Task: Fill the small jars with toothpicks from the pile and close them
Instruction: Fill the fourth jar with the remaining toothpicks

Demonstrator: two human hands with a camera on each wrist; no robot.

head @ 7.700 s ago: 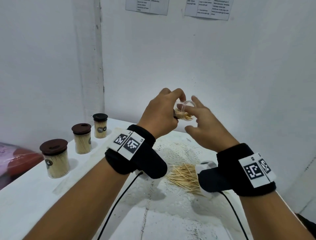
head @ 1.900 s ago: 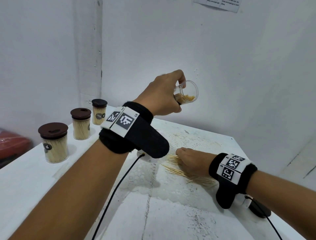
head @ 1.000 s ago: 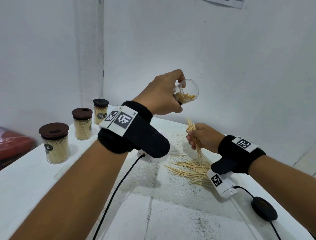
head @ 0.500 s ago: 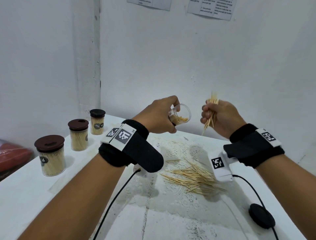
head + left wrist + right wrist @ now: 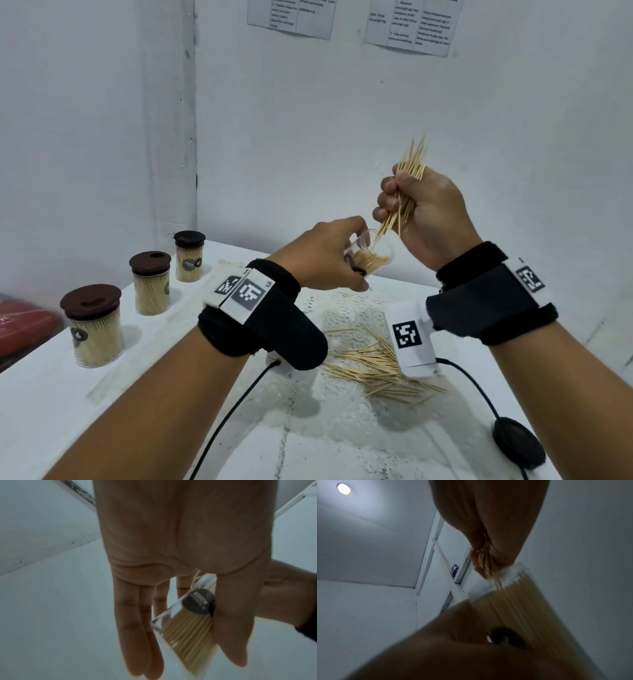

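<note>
A small clear plastic jar (image 5: 371, 255), partly filled, is being held tilted at the frame centre by the left hand (image 5: 322, 258), its fingers wrapped around it. A bundle of thin wooden toothpicks (image 5: 406, 186) is being gripped in the fisted right hand (image 5: 423, 212), tips entering the jar mouth. The loose toothpick pile (image 5: 373, 365) is lying below on the white table (image 5: 51, 404), near its right edge. In the left wrist view a dark label (image 5: 199, 602) is being shown on the jar.

bare forearms; black wrist bands (image 5: 270, 329) with white square-patterned tags (image 5: 407, 337), thin black cables (image 5: 226, 421) trailing beneath.
</note>
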